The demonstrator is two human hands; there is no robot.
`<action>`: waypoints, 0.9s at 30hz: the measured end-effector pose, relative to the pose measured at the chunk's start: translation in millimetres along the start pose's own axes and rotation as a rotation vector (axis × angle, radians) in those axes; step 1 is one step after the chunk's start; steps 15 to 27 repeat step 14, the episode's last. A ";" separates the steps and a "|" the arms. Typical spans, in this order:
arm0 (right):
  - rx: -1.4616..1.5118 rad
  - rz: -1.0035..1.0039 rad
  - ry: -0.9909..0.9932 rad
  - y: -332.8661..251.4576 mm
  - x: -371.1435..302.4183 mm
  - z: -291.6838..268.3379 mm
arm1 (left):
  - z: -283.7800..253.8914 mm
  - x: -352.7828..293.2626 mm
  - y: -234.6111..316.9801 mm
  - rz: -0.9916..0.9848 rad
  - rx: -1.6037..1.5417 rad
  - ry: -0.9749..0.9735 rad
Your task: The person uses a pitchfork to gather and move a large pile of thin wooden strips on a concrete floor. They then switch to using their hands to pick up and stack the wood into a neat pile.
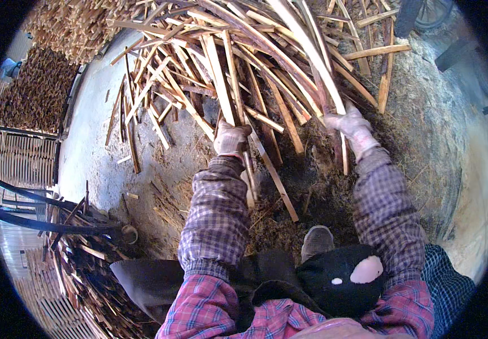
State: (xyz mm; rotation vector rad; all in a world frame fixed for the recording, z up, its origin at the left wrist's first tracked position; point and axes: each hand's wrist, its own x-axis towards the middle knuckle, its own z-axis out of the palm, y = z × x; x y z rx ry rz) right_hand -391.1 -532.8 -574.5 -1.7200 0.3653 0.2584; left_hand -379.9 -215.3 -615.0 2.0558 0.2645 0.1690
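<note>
My left hand (232,138), in a pale, soiled glove, is closed around a few wooden strips (219,82) that stick out above and below the fist. To its right, my right hand (350,125), also gloved, grips long wooden strips, among them a pale one (317,56) reaching up to the top edge. Ahead of both hands spreads a loose pile of wooden strips (184,62), crossing at many angles. A lone strip (275,178) slants down between my forearms. My fingers hide the exact number of strips held.
Stacked wood (35,90) stands at the far left, with another big stack (77,25) behind. Dark curved bars (57,220) and a heap of strips (97,282) are at the lower left. Bark debris (278,231) litters the floor near my shoe (317,242). Dark metal parts (456,53) stand upper right.
</note>
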 end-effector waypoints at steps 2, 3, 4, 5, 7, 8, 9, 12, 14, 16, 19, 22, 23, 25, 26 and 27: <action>0.453 0.049 -0.098 2.3 -19.3 -6.0 | -14.8 -9.7 27.3 -0.101 0.088 0.011; 0.432 -0.086 -0.201 5.4 -39.7 0.6 | -32.9 -2.3 7.4 -0.208 0.120 -0.012; 0.388 -0.225 -0.256 10.5 -58.4 -10.7 | -27.8 0.8 12.6 -0.311 0.116 -0.071; 0.608 -0.229 -0.270 14.3 -69.0 12.9 | -41.4 4.9 -4.4 -0.346 0.268 -0.041; 0.896 -0.115 -0.233 17.2 -82.2 27.4 | -17.9 1.4 5.2 -0.513 0.263 -0.082; 1.053 0.026 -0.232 17.8 -86.0 46.8 | -19.6 -6.0 1.5 -0.416 0.217 -0.014; 0.929 -0.023 -0.176 14.2 -83.9 52.1 | -11.9 -8.4 6.5 -0.303 0.147 0.051; 0.342 -0.479 0.118 4.3 -91.8 71.4 | 7.6 -20.6 23.5 -0.064 -0.382 0.061; -0.062 -0.661 0.126 8.4 -92.7 68.2 | 9.2 -2.9 12.7 -0.195 -0.247 0.021; -0.062 -0.661 0.126 8.4 -92.7 68.2 | 9.2 -2.9 12.7 -0.195 -0.247 0.021; -0.062 -0.661 0.126 8.4 -92.7 68.2 | 9.2 -2.9 12.7 -0.195 -0.247 0.021; -0.062 -0.661 0.126 8.4 -92.7 68.2 | 9.2 -2.9 12.7 -0.195 -0.247 0.021; -0.062 -0.661 0.126 8.4 -92.7 68.2 | 9.2 -2.9 12.7 -0.195 -0.247 0.021; -0.062 -0.661 0.126 8.4 -92.7 68.2 | 9.2 -2.9 12.7 -0.195 -0.247 0.021; -0.062 -0.661 0.126 8.4 -92.7 68.2 | 9.2 -2.9 12.7 -0.195 -0.247 0.021; -0.062 -0.661 0.126 8.4 -92.7 68.2 | 9.2 -2.9 12.7 -0.195 -0.247 0.021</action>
